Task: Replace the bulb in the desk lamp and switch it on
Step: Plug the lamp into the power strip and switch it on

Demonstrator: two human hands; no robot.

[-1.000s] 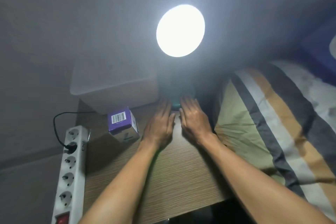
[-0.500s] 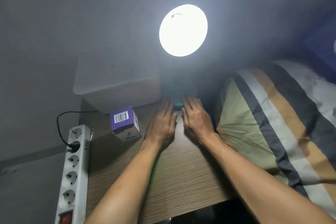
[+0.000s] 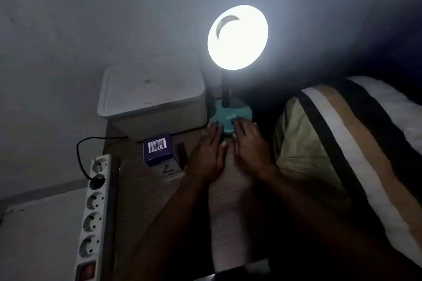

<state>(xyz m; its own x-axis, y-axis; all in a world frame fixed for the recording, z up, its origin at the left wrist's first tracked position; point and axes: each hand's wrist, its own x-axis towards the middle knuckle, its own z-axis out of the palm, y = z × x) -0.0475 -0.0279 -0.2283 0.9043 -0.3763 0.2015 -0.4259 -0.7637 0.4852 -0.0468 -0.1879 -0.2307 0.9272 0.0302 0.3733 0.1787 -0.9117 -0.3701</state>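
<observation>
The desk lamp stands at the back of the wooden table, its round head [image 3: 238, 37] lit and glaring white toward me. A dark stem joins it to a teal base [image 3: 230, 115] marked ATN. My left hand [image 3: 209, 155] lies flat, palm down, on the table in front of the base, fingertips at its left edge. My right hand [image 3: 250, 147] lies flat beside it, fingertips touching the base's front. Neither hand holds anything. A purple bulb box [image 3: 158, 149] with a barcode sits left of my left hand.
A white lidded box [image 3: 153, 98] stands behind the bulb box. A white power strip [image 3: 93, 214] with a black plug and cord hangs at the table's left edge. A striped pillow [image 3: 342, 155] presses against the right side. The wooden table [image 3: 146, 203] runs toward me.
The picture has grown darker around the lamp, so the teal base and stem now show. The view shifted slightly right and down. Both hands stay flat by the base.
</observation>
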